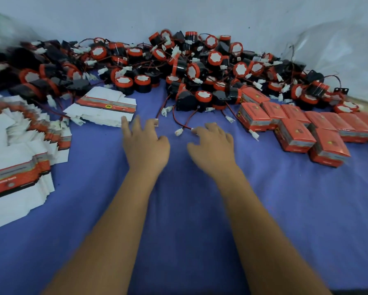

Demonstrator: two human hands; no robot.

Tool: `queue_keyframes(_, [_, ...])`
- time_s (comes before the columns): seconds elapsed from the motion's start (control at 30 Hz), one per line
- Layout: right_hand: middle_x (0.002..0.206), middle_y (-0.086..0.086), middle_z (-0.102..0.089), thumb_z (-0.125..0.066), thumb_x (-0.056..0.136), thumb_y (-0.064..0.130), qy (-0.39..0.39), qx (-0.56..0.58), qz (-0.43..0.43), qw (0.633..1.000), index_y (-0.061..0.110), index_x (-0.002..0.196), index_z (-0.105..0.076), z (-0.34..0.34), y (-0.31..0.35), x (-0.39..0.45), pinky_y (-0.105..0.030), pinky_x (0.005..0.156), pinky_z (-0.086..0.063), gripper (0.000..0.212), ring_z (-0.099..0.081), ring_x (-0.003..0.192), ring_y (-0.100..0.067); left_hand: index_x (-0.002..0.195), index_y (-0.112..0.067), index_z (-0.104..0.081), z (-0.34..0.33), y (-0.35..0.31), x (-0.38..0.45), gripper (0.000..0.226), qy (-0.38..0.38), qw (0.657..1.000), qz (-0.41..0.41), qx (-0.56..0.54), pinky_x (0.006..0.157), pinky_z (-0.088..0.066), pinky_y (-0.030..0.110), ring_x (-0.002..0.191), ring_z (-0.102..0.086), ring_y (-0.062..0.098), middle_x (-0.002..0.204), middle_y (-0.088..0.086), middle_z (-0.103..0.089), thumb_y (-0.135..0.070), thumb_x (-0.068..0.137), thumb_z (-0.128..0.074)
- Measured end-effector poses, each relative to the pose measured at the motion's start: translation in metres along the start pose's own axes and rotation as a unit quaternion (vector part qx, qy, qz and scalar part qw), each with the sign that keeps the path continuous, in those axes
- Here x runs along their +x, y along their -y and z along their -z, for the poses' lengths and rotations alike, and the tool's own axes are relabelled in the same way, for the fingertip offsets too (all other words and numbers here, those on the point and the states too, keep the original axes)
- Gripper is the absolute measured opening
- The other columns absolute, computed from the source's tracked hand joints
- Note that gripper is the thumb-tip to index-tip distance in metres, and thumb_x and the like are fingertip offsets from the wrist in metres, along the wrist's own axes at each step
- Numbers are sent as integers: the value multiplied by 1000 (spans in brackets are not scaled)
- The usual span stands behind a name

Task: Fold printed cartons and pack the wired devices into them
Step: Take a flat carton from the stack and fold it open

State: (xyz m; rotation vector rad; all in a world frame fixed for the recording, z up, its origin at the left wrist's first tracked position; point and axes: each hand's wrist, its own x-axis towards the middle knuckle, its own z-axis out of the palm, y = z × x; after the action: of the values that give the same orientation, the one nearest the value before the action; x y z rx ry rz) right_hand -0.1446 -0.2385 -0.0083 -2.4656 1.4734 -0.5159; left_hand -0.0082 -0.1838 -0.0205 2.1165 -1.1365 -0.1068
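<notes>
Both hands are held out over the blue cloth (178,209) of the table, and nothing is gripped by either. The left hand (146,143) is spread with fingers straight, its fingertips just beside a small stack of flat cartons (106,107). The right hand (213,145) is loosely curled, its fingertips near a white connector (179,131) on a red and black wire. The wired devices (178,67) are heaped along the far wall. Folded red cartons (296,126) are grouped at the right; more flat cartons (19,150) are fanned at the left.
</notes>
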Motion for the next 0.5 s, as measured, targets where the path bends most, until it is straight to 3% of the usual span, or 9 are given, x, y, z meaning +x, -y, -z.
queue_keyframes(0.07, [143, -2, -46, -53, 94, 19, 55, 138, 38, 988, 17, 136, -53, -14, 23, 3, -28, 104, -33, 42, -38, 135, -20, 145, -18, -40, 4, 6, 12, 53, 11, 999, -2, 37, 121, 1, 41, 151, 9, 34, 164, 13, -13, -21, 94, -51])
queue_keyframes(0.1, [143, 0, -47, -54, 94, 16, 75, 194, 45, 977, 16, 136, -53, -20, 31, 2, -22, 99, -33, 42, -40, 133, -18, 148, -18, -34, 6, 11, 20, 57, 16, 998, -9, 68, 121, 2, 43, 151, 13, 36, 165, 14, -7, -24, 95, -52])
queue_keyframes(0.2, [153, 3, -38, -53, 93, 14, 65, 189, 63, 978, 17, 135, -56, -36, 33, 0, -18, 103, -26, 42, -32, 140, -14, 154, -15, -23, 19, 26, 42, 63, 58, 989, 16, 136, 122, 4, 50, 150, 13, 39, 165, 19, -1, -28, 97, -49])
queue_keyframes(0.27, [155, 2, -36, -53, 93, 14, 51, 190, 62, 979, 18, 133, -58, -39, 29, 0, -16, 103, -23, 40, -29, 142, -12, 152, -16, -28, 26, 31, 47, 55, 77, 984, 29, 161, 121, 1, 52, 150, -13, 37, 156, 21, -31, -30, 100, -41])
queue_keyframes(0.33, [146, 1, -46, -55, 92, 12, 17, 240, 54, 969, 14, 129, -60, -38, 28, -1, -9, 97, -23, 37, -36, 136, -14, 138, -22, -47, 30, 30, 46, 41, 34, 992, 8, 117, 119, -10, 53, 126, -49, 34, 112, 13, -65, -30, 99, -36])
queue_keyframes(0.37, [138, 1, -51, -55, 92, 10, -3, 264, 46, 963, 12, 127, -61, -37, 28, -1, -11, 96, -26, 36, -41, 132, -16, 129, -25, -54, 31, 28, 44, 37, 5, 996, 1, 87, 118, -14, 53, 115, -56, 31, 95, 6, -66, -30, 97, -35])
queue_keyframes(0.4, [131, 2, -53, -57, 91, 10, -18, 280, 38, 959, 12, 127, -60, -35, 28, -2, -15, 98, -31, 36, -44, 128, -17, 124, -27, -57, 30, 26, 41, 35, -5, 998, 5, 68, 117, -16, 55, 112, -56, 30, 94, 4, -65, -31, 96, -36])
queue_keyframes(0.5, [125, 7, -54, -63, 87, 18, -26, 268, 41, 962, 18, 127, -61, -34, 31, -6, -28, 105, -37, 40, -45, 124, -14, 133, -32, -52, 19, 27, 27, 39, 82, 987, 57, 126, 115, -11, 66, 139, -29, 36, 141, 13, -43, -33, 97, -37])
